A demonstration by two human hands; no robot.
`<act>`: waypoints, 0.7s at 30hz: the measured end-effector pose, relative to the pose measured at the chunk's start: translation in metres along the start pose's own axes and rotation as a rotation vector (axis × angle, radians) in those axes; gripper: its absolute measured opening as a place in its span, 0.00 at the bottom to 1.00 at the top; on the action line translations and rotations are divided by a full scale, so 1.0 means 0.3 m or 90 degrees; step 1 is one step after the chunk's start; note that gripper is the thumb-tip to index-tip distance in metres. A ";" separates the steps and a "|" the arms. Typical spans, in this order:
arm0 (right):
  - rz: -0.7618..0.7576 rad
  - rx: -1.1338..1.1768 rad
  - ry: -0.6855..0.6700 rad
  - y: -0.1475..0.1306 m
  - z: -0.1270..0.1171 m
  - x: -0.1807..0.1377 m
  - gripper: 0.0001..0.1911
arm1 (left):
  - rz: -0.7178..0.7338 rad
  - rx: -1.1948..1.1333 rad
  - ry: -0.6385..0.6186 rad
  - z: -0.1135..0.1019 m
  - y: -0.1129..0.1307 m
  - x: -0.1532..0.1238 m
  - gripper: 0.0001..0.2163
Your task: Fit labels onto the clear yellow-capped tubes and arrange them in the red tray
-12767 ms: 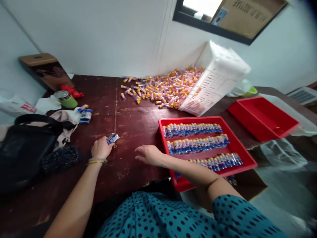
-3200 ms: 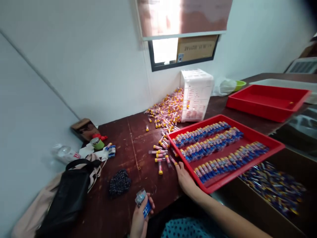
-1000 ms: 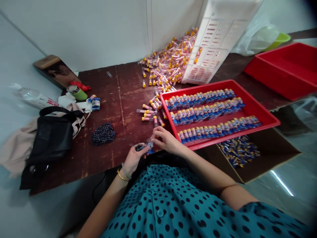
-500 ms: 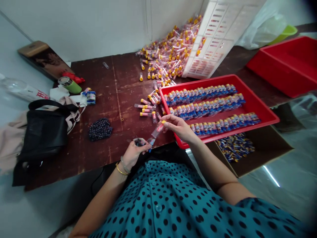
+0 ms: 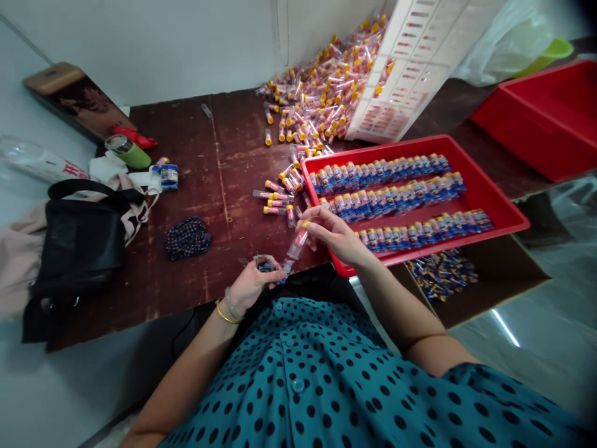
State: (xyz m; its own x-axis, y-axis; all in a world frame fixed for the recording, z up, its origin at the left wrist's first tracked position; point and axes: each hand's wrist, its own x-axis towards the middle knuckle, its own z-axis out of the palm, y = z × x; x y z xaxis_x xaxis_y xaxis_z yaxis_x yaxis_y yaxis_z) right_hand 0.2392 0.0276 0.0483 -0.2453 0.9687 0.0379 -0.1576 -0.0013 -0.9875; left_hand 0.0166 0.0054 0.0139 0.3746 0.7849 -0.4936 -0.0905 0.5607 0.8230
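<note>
My left hand (image 5: 249,285) pinches a small stack of blue printed sleeves (image 5: 269,265) at the table's near edge. My right hand (image 5: 333,233) holds a clear tube with a yellow cap (image 5: 298,241), its lower end close to the sleeves. Just right of it lies a red tray (image 5: 506,214) holding three rows of blue-wrapped tubes (image 5: 396,199). Several loose yellow-capped tubes (image 5: 277,202) lie on the dark wooden table (image 5: 205,261) left of the tray.
A big heap of tubes (image 5: 321,93) spills from a tipped white crate (image 5: 420,56) at the back. A second red tray (image 5: 541,118) sits far right. A cardboard box of wrapped tubes (image 5: 443,274) stands below. A black bag (image 5: 79,239), dotted cloth (image 5: 187,236) and green cup (image 5: 127,151) lie left.
My right hand has picked a yellow-capped tube from the loose ones by the tray and brought it down toward the sleeves in my left hand. The view has tilted downward.
</note>
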 end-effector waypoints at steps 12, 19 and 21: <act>-0.136 -0.326 -0.028 0.002 0.013 -0.026 0.09 | -0.036 -0.072 -0.044 0.004 0.018 -0.003 0.13; -0.126 -0.315 0.010 0.043 0.016 -0.028 0.10 | 0.039 -0.018 0.035 0.009 0.020 -0.006 0.12; -0.103 -0.264 0.079 0.047 -0.016 -0.018 0.11 | 0.036 -0.033 0.066 0.003 0.021 -0.010 0.12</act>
State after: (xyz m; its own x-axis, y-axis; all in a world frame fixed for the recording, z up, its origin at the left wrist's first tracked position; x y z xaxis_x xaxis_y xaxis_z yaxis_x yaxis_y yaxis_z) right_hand 0.2430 0.0235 0.0333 -0.1286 0.9708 0.2027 0.2184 0.2271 -0.9490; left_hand 0.0157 0.0062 0.0209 0.2697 0.8376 -0.4751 -0.1569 0.5250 0.8365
